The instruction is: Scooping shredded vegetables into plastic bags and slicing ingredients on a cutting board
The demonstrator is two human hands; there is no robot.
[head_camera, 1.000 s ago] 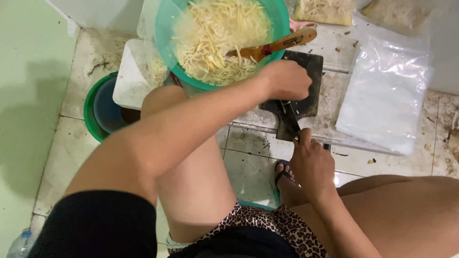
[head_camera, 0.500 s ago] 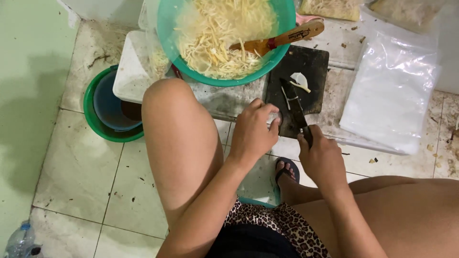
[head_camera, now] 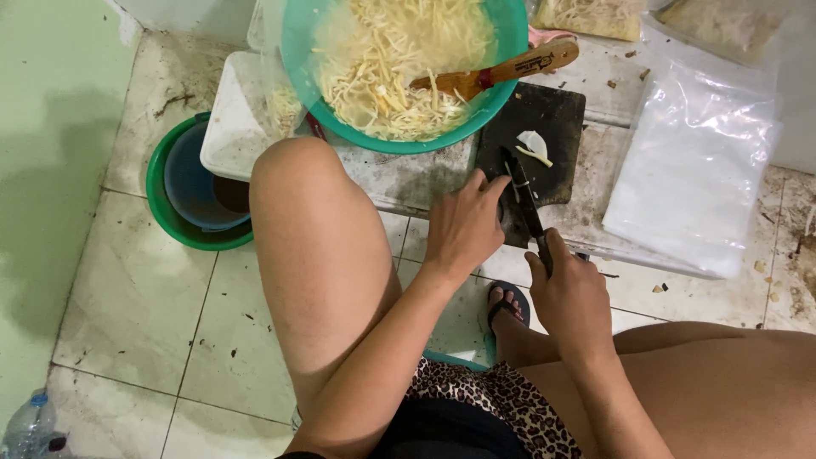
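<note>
Seen from above, a person sits low over a stained tiled floor (head_camera: pixel 127 314), knees apart, working at a dark rectangular cutting board (head_camera: pixel 552 119) that lies just ahead of them.

Half a second ago the left hand hovered closed above the near edge of the board, with something pale at its fingertips; a second ago it was reaching up to the bowl. Now that left hand (head_camera: pixel 463 225) has come down onto the board's near left corner, fingers curled and pressed together beside the blade. What they pin there is hidden by the fingers. The right hand has barely shifted.

A large round teal plastic bowl (head_camera: pixel 297 68) heaped with pale shredded strips sits at top centre, touching the board's left edge. A wooden-handled utensil (head_camera: pixel 497 72) rests in it, handle pointing right. To the right lies a flat clear plastic bag (head_camera: pixel 697 161). At left, a green bucket (head_camera: pixel 157 200) sits partly under a white rectangular tub (head_camera: pixel 229 127).

The right hand (head_camera: pixel 574 293) is wrapped tightly around the handle of a dark-bladed kitchen knife (head_camera: pixel 525 195). The knife's long axis runs nearly straight away from the person, leaning slightly left, tip pointing toward the bowl and resting on the board.

A small pale peeled slice (head_camera: pixel 534 146) lies on the board just beyond the tip.
</note>
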